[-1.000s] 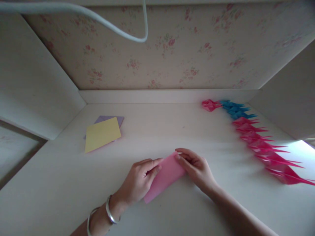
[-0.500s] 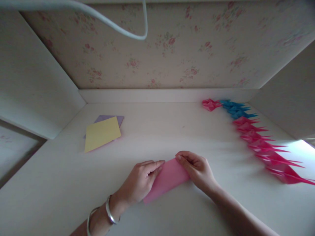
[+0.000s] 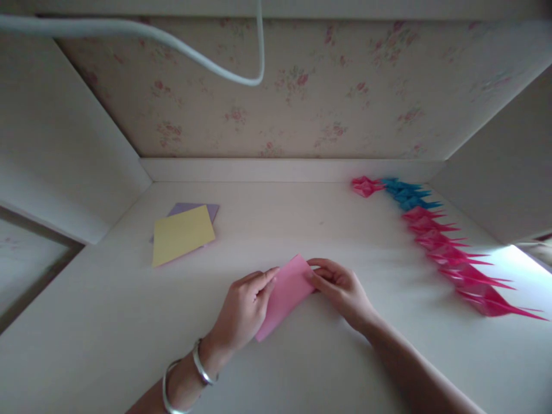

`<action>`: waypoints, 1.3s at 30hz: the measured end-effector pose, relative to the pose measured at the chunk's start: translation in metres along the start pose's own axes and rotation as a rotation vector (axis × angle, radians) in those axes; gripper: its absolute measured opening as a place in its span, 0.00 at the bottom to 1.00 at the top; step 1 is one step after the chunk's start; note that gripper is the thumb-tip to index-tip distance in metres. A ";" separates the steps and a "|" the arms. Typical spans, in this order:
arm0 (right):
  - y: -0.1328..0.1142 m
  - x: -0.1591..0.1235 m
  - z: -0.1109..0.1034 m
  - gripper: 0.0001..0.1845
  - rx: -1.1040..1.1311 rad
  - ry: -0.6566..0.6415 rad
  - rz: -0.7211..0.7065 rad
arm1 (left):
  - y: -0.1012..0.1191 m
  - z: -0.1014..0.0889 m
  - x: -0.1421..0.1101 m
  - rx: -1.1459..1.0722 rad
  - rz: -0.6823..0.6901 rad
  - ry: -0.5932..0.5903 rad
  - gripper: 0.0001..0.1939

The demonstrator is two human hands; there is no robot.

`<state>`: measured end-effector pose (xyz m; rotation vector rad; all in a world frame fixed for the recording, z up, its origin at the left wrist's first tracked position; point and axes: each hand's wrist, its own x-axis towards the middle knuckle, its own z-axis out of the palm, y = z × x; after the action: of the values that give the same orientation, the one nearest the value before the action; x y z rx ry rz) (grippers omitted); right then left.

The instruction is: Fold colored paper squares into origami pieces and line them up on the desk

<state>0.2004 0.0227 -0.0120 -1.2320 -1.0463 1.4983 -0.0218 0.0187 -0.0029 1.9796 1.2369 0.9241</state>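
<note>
A folded pink sheet of paper (image 3: 287, 293) is held between my two hands near the front of the white table. My left hand (image 3: 248, 305) grips its left long side, thumb and fingers closed on the edge. At the right side, my right hand (image 3: 338, 290) pinches the paper between thumb and fingers; part of those fingers is hidden behind it. The sheet lies at a slant, its far end pointing away to the right. Two silver bangles (image 3: 202, 362) circle my left wrist.
At the left lie yellow paper (image 3: 183, 234) and purple paper (image 3: 213, 211) beneath it. Along the right runs a row of folded paper figures, several pink (image 3: 463, 273) and several blue (image 3: 405, 192). A white cable (image 3: 194, 54) hangs across the top, before a flowered wall (image 3: 267, 115).
The pink paper has turned so that its far end points more steeply away from me. My right hand has shifted its hold down to the right side. The view has moved slightly.
</note>
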 end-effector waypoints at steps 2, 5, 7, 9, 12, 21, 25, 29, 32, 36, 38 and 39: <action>0.001 0.000 0.004 0.19 0.102 0.060 0.006 | 0.001 0.001 0.000 -0.001 -0.009 0.036 0.15; -0.003 0.000 0.013 0.19 0.255 0.069 0.037 | 0.003 0.002 -0.001 0.007 -0.029 0.098 0.15; -0.007 -0.001 0.023 0.17 0.292 0.028 0.062 | 0.003 0.002 -0.001 0.012 -0.030 0.134 0.15; -0.007 -0.002 0.032 0.15 0.311 -0.022 0.084 | 0.004 0.001 -0.001 0.023 -0.017 0.161 0.15; 0.000 -0.004 0.044 0.17 0.293 -0.044 0.084 | 0.004 0.001 -0.002 0.054 0.012 0.189 0.16; 0.020 -0.015 0.053 0.14 0.131 0.095 0.014 | 0.005 0.012 -0.012 0.107 0.137 0.191 0.19; 0.018 -0.012 0.050 0.18 0.239 0.114 0.025 | 0.006 0.012 -0.010 0.089 0.112 0.198 0.17; 0.012 -0.008 0.043 0.20 0.221 0.197 -0.044 | 0.008 0.010 -0.007 0.063 0.077 0.209 0.15; 0.010 -0.007 0.041 0.21 0.174 0.255 -0.093 | 0.009 0.010 -0.006 0.046 0.071 0.212 0.15; 0.010 -0.008 0.042 0.21 0.158 0.299 -0.126 | 0.009 0.009 -0.005 0.021 0.054 0.185 0.16; 0.011 -0.007 0.041 0.22 0.163 0.326 -0.128 | 0.009 0.008 -0.004 -0.010 0.034 0.151 0.16; 0.011 -0.007 0.040 0.23 0.162 0.341 -0.127 | 0.009 0.007 -0.004 -0.036 0.022 0.126 0.15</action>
<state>0.1605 0.0110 -0.0149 -1.2288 -0.7475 1.1987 -0.0130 0.0107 -0.0005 1.9356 1.2594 1.0889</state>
